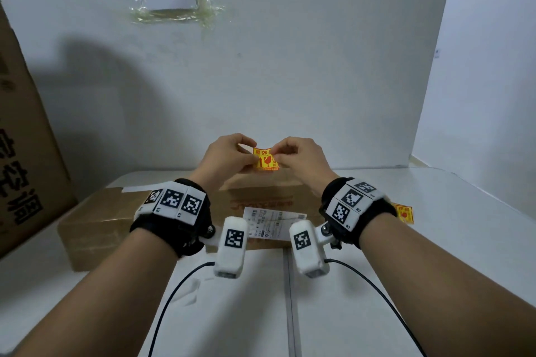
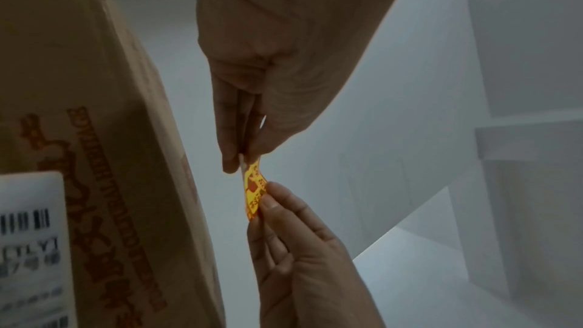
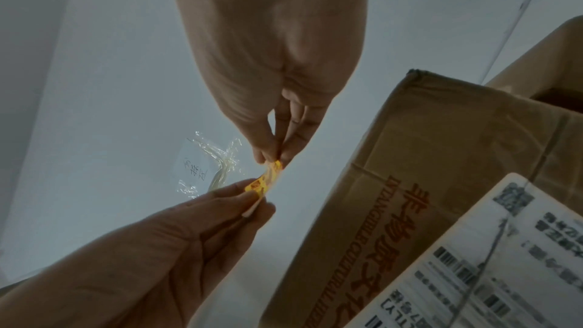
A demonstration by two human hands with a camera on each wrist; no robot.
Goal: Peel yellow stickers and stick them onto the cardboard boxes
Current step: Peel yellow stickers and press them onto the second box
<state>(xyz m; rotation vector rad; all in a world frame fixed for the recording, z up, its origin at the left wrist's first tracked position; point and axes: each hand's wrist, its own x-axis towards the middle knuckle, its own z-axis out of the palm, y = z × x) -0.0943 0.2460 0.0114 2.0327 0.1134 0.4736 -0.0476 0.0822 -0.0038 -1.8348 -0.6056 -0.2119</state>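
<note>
We pinch the yellow sticker [image 1: 265, 159] in the air above the cardboard box [image 1: 261, 197] with our left hand [image 1: 224, 158] and right hand [image 1: 301, 158], holding its edges gently because it looks thin, bendy and easy to tear.

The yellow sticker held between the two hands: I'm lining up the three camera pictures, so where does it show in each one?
Head: the yellow sticker sits just above centre, between the left hand and right hand.
Left wrist: centre, seen nearly edge-on, below the left hand's fingertips.
Right wrist: left of centre, below the right hand's fingertips.
Shared landmark: the cardboard box with the white shipping label.
</note>
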